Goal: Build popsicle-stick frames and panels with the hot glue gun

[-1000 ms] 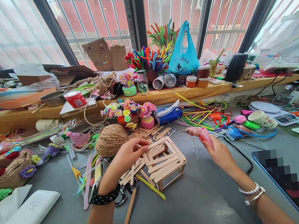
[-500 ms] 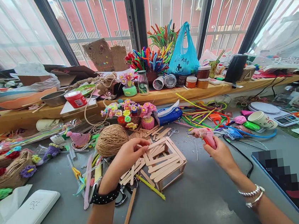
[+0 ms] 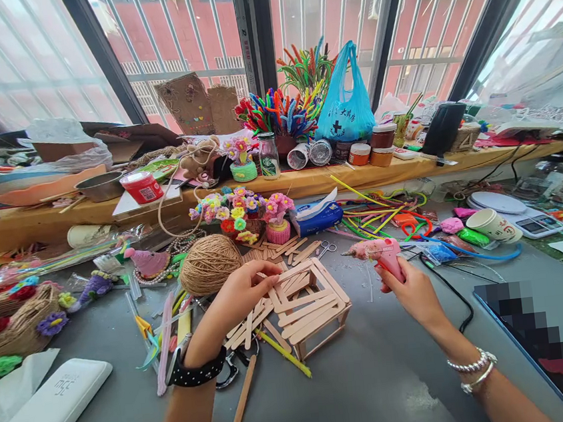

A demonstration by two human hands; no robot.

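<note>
While left hand point(image 3: 242, 292) stays, glue gun point(image 3: 379, 252) levels (nozzle leftward)

Left hand point(image 3: 242, 292) palm-down, fingers curled forward; right hand point(image 3: 411, 291) closed in a grip — both forearms extended.

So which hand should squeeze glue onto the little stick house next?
Probably the right hand: it already holds the pink glue gun, nozzle pointing toward the stick house. The left hand rests on the house's near-left edge, steadying it.
</note>
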